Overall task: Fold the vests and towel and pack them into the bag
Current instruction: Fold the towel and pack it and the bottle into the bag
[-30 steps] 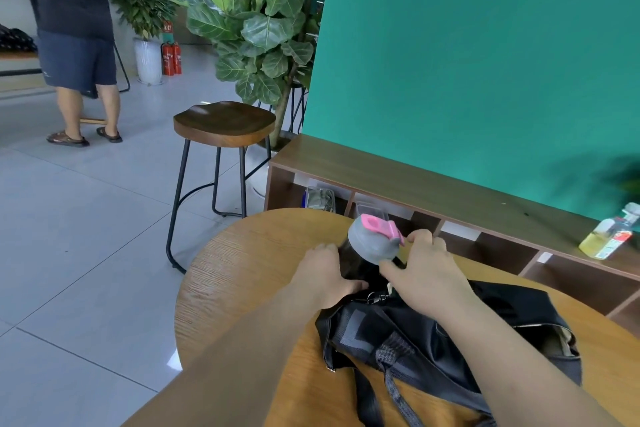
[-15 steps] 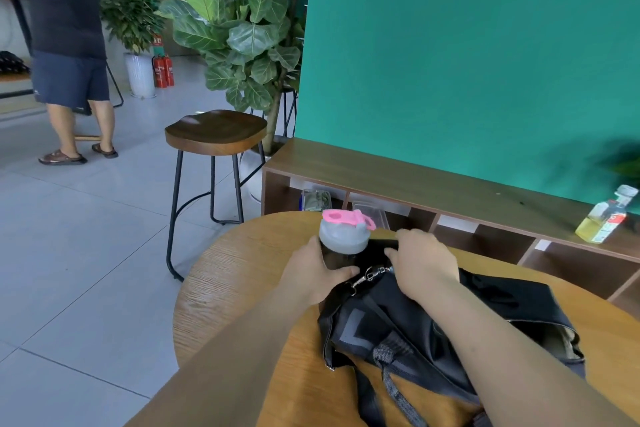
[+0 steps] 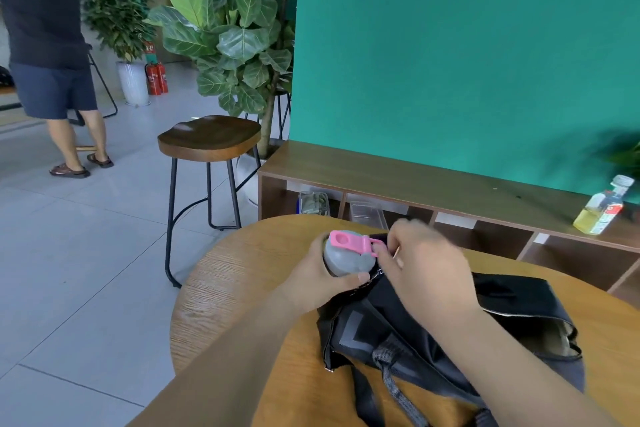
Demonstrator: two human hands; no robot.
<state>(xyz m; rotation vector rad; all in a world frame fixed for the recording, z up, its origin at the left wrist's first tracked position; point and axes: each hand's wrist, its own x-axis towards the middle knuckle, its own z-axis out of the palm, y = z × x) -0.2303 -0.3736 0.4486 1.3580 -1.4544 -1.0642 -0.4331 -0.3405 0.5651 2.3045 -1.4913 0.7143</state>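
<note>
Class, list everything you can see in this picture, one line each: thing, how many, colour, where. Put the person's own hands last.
bag: one, black, lying on the table
table: one, light wood, round, foreground
drinks bottle: one, grey lid with pink cap, at the bag's end
stool: one, dark wood seat, black legs, beyond the table
shelf unit: one, brown, along the green wall
clear bottle: one, yellow liquid, on the shelf unit, right
clear containers: two, in the shelf unit's cubbies
plants: two, green, behind the stool
fire extinguishers: two, red, beside the smaller plant
bystander: one, dark top, blue shorts, far left
left hand: grips the drinks bottle
right hand: at the bag's edge, blurred, grip unclear
</note>
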